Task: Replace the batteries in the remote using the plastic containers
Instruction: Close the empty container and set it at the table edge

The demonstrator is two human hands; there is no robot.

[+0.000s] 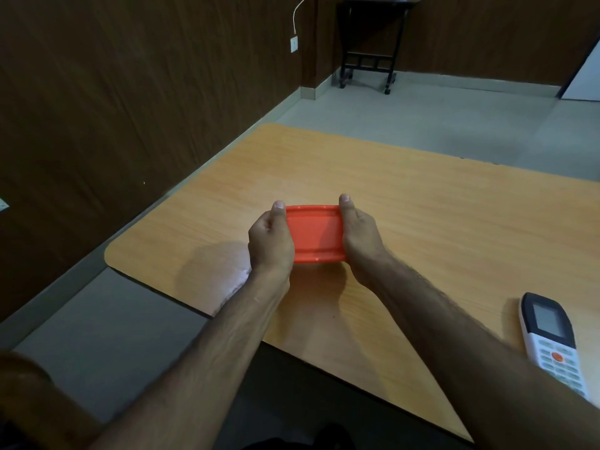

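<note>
Orange container lid (314, 234) (long axis left-right) between both hands

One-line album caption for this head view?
Both hands, left hand and right hand, grip an orange plastic container over the table.

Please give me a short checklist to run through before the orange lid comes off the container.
1. Both hands on the container: ok. The left hand and right hand grip the short sides of the orange rectangular plastic lid.
2. Lid seated: ok, it lies flat on top.
3. Container resting on the light wooden table: cannot tell, its base is hidden.
4. Batteries inside: cannot tell, lid covers them.
5. White remote control with a grey screen within reach: ok, face up near the right forearm.
</note>
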